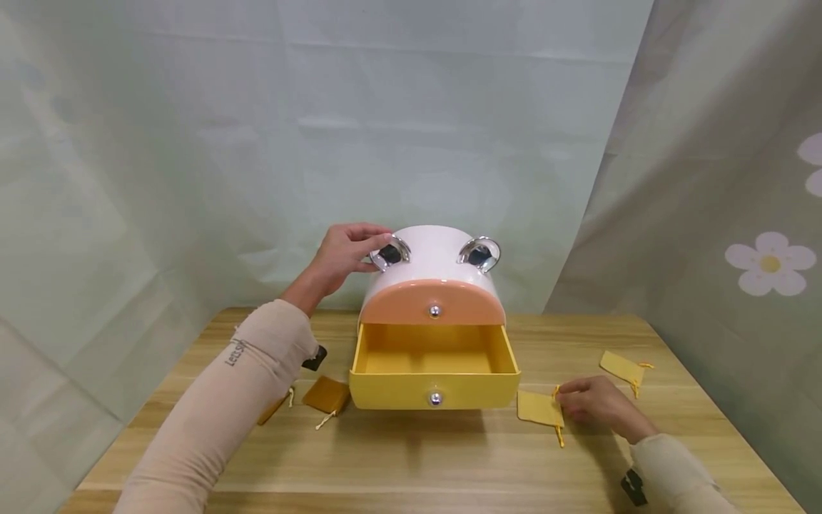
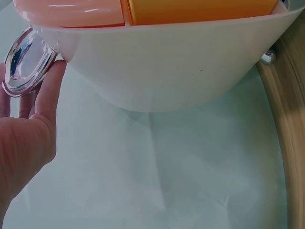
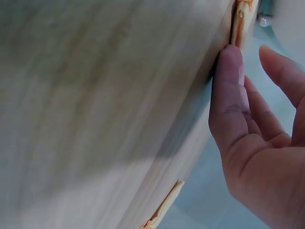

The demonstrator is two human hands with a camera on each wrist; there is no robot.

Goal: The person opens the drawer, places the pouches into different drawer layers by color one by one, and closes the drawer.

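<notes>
A white rounded storage box (image 1: 432, 253) with two silver ears stands at the back of the wooden table (image 1: 411, 457). Its pink upper drawer (image 1: 432, 303) is closed. The yellow lower drawer (image 1: 434, 368) is pulled out and shows nothing inside. My left hand (image 1: 356, 250) holds the box at its left ear (image 1: 389, 252); in the left wrist view my left hand (image 2: 33, 86) has the thumb against the box wall (image 2: 167, 62) beside that ear (image 2: 26, 59). My right hand (image 1: 594, 405) lies on the table, fingertips touching a flat yellow drawstring pouch (image 1: 538, 408). The right wrist view shows my thumb (image 3: 228, 95) pressed down by the pouch (image 3: 240, 14).
A second yellow pouch (image 1: 621, 368) lies to the right of my right hand. Two darker orange pouches (image 1: 327, 394) (image 1: 272, 409) lie left of the drawer, by my left forearm. Pale cloth hangs behind and on both sides of the table.
</notes>
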